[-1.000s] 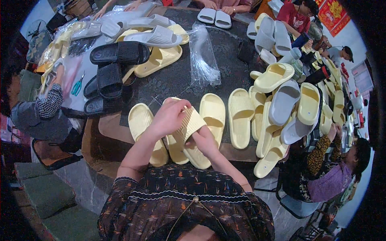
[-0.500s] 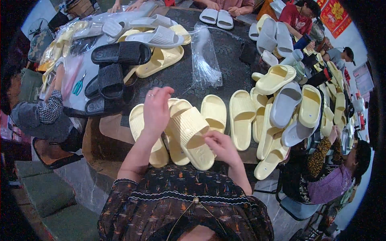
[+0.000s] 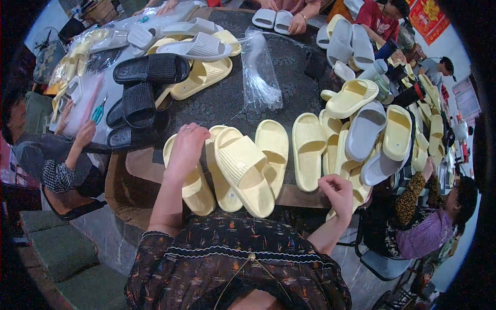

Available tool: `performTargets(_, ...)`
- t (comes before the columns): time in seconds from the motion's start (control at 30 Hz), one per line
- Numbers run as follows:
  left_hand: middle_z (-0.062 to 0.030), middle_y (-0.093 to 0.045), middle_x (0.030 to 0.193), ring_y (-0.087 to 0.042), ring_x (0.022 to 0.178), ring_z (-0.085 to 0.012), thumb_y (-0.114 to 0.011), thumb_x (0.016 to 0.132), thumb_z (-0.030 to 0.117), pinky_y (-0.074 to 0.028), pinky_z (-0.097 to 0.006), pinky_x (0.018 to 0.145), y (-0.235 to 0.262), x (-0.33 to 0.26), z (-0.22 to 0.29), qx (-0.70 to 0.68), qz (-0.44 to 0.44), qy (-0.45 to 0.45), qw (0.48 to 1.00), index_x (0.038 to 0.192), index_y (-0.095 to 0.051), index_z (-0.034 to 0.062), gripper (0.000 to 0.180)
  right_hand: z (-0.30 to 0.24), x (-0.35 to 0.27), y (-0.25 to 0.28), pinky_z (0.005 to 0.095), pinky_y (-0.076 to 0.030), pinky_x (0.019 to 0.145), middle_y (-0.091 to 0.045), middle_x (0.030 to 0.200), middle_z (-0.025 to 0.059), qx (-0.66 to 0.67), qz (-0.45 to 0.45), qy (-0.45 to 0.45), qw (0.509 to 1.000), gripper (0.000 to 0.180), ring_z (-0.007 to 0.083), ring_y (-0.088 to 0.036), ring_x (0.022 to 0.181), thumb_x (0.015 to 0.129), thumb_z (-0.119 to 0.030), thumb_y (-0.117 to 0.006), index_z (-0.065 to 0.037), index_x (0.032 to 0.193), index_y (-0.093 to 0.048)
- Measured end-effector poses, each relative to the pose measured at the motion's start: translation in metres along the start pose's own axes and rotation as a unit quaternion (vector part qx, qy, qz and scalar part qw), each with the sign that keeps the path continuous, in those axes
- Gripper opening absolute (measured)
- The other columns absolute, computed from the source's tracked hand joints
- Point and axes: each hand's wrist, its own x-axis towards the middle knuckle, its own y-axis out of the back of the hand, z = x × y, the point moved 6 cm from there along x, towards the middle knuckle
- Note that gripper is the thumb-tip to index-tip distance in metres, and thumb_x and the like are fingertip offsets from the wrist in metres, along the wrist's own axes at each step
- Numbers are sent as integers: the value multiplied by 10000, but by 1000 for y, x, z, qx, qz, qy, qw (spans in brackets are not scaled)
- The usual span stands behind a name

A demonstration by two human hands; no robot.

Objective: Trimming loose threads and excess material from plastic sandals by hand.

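Shifted rightward off the pale-yellow ribbed plastic slipper [image 3: 245, 168], now unheld at the tabletop's [image 3: 294, 72] near edge, the right hand [image 3: 337, 194] shows narrowed fingers, apparently empty; the left hand's [image 3: 187, 147] grip cannot be told, and a yellow-and-grey slipper heap [image 3: 368, 129] remains unbagged.

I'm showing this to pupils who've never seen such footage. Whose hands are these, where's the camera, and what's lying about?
No machine here: a person works bare-handed. A wide fisheye camera on their head looks down, so straight edges bend. The dark table holds yellow slippers, grey slippers, black slippers, clear plastic and teal-handled scissors; other people are around it. The left hand is over the leftmost front slipper; the right hand is near the slipper pile at right. Neither clearly holds anything, though something thin might be hidden.
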Motion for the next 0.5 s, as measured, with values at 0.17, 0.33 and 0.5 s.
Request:
performTargets(0.17,-123,-621,847,-593,864,-328,-647,866,120,-480,-418,775,6,-5,-11,38,-6,-9,999,849,-657,13,109,-2,-4,14,192,-409,558,-645,710,8,9,-1,-23,1000,63,48,-566,632,830,-47,-730,-7,853,-688)
performTargets(0.33,-118,-622,830,-595,834,-311,-648,886,133,-469,-401,756,5,2,-1,6,12,18,1000,853,-659,7,131,12,6,8,209,-395,528,-643,803,69,203,24,123,971,137,86,-521,602,823,-37,-712,-35,763,-589)
performTargets(0.5,-157,-620,810,-599,807,-338,-635,913,205,-468,-422,727,-5,6,-11,-78,22,71,994,837,-643,-12,230,12,18,-22,237,-424,535,-655,1046,116,523,-98,160,831,238,129,-511,605,853,-135,-721,-85,768,-505)
